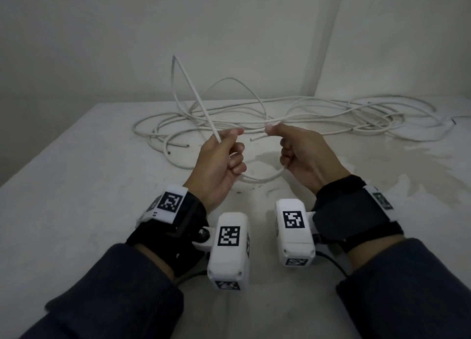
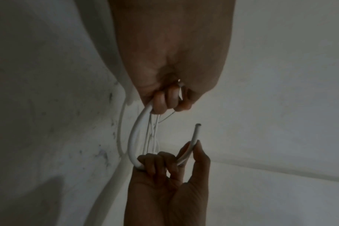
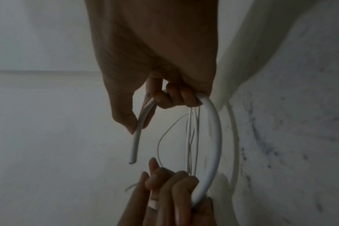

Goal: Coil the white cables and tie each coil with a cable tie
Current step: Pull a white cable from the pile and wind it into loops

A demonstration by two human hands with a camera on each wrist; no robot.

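A pale counter (image 1: pixel 76 185) runs back to a bare wall corner, and on it, beyond both hands, lies a loose tangle of white cables (image 1: pixel 318 111) spread mostly to the right. Nearer the person, one cable (image 1: pixel 262 178) sags in a low arc between the two fists, its long axis running left to right across the body. The left hand (image 1: pixel 221 160) has its fingers curled round this cable, which leaves the fist upward and away towards the heap. The right hand (image 1: pixel 300 152) is likewise wrapped round it, and its grip pinches the short free end (image 1: pixel 257 137) between thumb and forefinger, so the tip points left towards the other hand.

The coming move, I judge, is closing the first loop: the free end sits just beside the left thumb, not touching, and the right hand is the one nearer to bring it across.

The head view shows the heap and how much slack is left to gather (a great deal). The right wrist view shows what that one hides: the cut tip (image 3: pixel 131 162) standing clear of the left fingers (image 3: pixel 164 180), and the arc (image 3: pixel 216 137) hanging above the counter. No cable tie is visible anywhere.
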